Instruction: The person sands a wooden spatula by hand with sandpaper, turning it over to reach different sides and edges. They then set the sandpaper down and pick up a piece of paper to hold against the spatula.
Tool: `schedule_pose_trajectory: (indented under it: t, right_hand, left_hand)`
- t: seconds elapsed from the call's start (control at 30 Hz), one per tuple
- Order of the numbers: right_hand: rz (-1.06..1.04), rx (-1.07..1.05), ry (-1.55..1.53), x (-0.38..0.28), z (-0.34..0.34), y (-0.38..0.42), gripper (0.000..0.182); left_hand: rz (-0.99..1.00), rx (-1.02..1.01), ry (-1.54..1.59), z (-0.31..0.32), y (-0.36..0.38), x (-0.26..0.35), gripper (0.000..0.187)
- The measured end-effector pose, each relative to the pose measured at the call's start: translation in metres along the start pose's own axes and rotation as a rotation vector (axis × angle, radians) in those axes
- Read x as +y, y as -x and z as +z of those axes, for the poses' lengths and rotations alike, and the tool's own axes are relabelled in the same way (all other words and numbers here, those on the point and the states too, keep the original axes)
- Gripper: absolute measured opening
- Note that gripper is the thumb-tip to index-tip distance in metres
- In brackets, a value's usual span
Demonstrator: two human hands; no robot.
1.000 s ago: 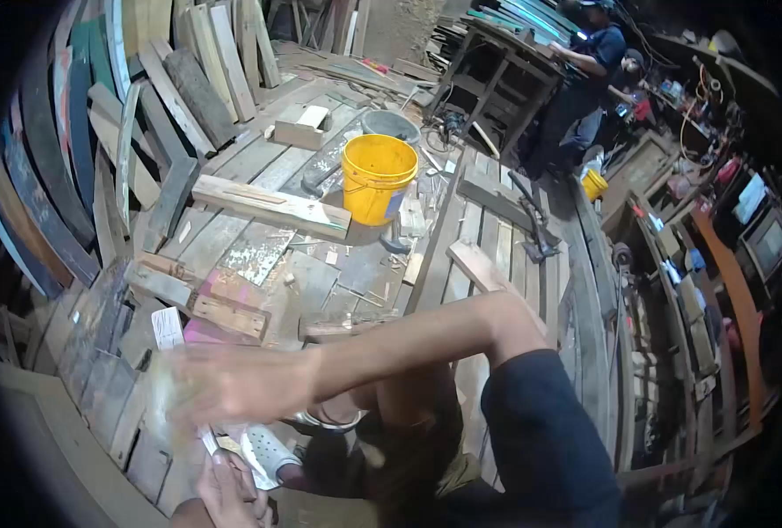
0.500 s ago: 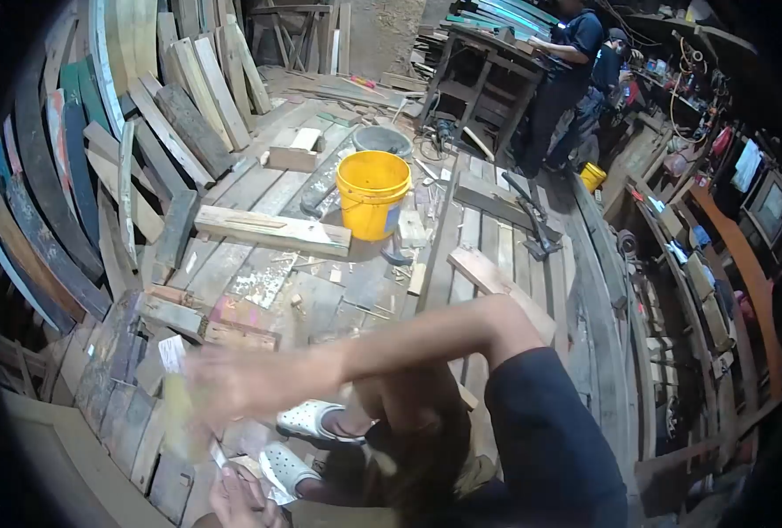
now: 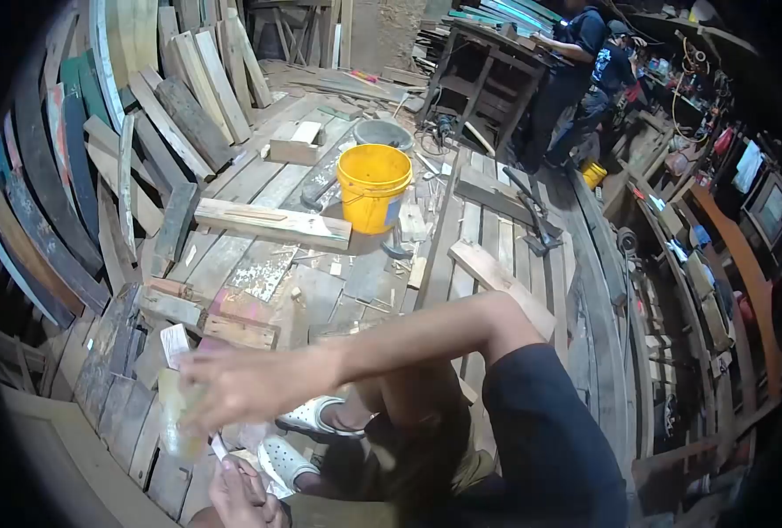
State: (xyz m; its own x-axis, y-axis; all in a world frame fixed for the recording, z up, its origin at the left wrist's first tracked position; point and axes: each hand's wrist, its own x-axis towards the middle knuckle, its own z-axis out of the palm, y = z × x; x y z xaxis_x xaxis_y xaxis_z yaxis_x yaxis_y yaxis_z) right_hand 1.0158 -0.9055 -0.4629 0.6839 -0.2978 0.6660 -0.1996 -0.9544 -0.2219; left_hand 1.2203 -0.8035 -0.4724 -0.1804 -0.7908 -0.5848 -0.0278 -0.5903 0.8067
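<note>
My right hand (image 3: 237, 387) reaches across to the left, blurred by motion, with its fingers bent at a yellowish, see-through bottle-like container (image 3: 173, 414). The fingers seem closed on its near side, though the blur hides the exact contact. My left hand (image 3: 240, 495) is low at the bottom edge, its thumb and fingers pinched on a thin whitish strip (image 3: 219, 447). What kind of thing the strip is, I cannot make out. A small white block or box (image 3: 175, 341) stands just beyond the container. My white clogs (image 3: 287, 462) are beside my left hand.
A yellow bucket (image 3: 373, 198) stands on the plank floor before a grey tub (image 3: 382, 134). A hammer (image 3: 397, 246) and a long board (image 3: 272, 224) lie nearby. Boards lean at left. Two people (image 3: 571, 70) are by a wooden bench (image 3: 488, 70) at the back.
My right hand and the yellowish container have shifted slightly left and appear less blurred. My left hand still pinches the strip. The person at the far back has raised an arm.
</note>
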Motion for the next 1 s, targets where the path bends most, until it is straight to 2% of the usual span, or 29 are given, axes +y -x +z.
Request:
schedule_pose_trajectory:
  t: [0.1,0.13,0.23,0.37,0.4,0.5,0.53,0.63,0.67,0.77,0.8,0.9,0.93,1.0]
  right_hand:
    - [0.256,0.067,0.079,0.021,-0.004,0.004,0.024]
    - [0.240,0.070,0.112,0.009,0.000,0.006,0.025]
    - [-0.089,0.042,0.078,0.009,0.000,0.004,0.025]
    - [0.229,0.104,-0.079,0.014,-0.007,0.003,0.023]
    - [0.061,0.108,-0.004,0.006,-0.004,0.002,0.024]
    - [-0.034,0.013,0.023,0.007,-0.007,0.001,0.027]
    - [0.147,0.114,0.095,0.006,-0.014,0.000,0.024]
    - [0.412,0.182,-0.260,0.003,-0.012,0.001,0.024]
    - [0.107,0.109,-0.007,0.007,-0.003,0.005,0.024]
    - [-0.036,0.014,0.041,0.005,-0.006,0.006,0.024]
    - [0.178,0.018,0.083,0.004,-0.017,0.005,0.022]
    - [0.258,0.033,0.108,0.007,-0.012,0.011,0.023]
    - [0.048,0.132,0.033,-0.001,-0.007,0.004,0.023]
    - [0.189,0.078,0.080,0.010,-0.008,0.007,0.023]
  left_hand:
    - [0.006,0.026,-0.003,-0.004,0.004,-0.001,0.028]
    - [0.014,0.026,0.000,-0.003,0.003,0.001,0.028]
    - [0.012,0.006,0.006,-0.002,0.003,0.004,0.029]
    - [0.004,-0.011,0.007,-0.003,0.007,0.007,0.029]
    - [0.010,-0.018,0.011,-0.002,0.006,0.009,0.029]
    - [0.001,-0.038,0.010,-0.001,0.007,0.012,0.029]
    - [-0.009,-0.041,0.005,-0.002,0.010,0.011,0.029]
    - [0.001,-0.053,0.009,-0.003,0.009,0.012,0.029]
    - [0.007,-0.031,0.015,-0.003,0.005,0.009,0.030]
    - [-0.005,0.038,0.027,-0.004,-0.001,-0.004,0.033]
    - [-0.014,0.065,0.025,-0.007,-0.001,-0.009,0.035]
    - [-0.001,0.109,0.038,-0.009,-0.005,-0.012,0.037]
    - [0.013,0.100,0.049,-0.005,-0.001,-0.003,0.037]
    - [0.019,0.076,0.051,0.007,0.008,0.008,0.035]
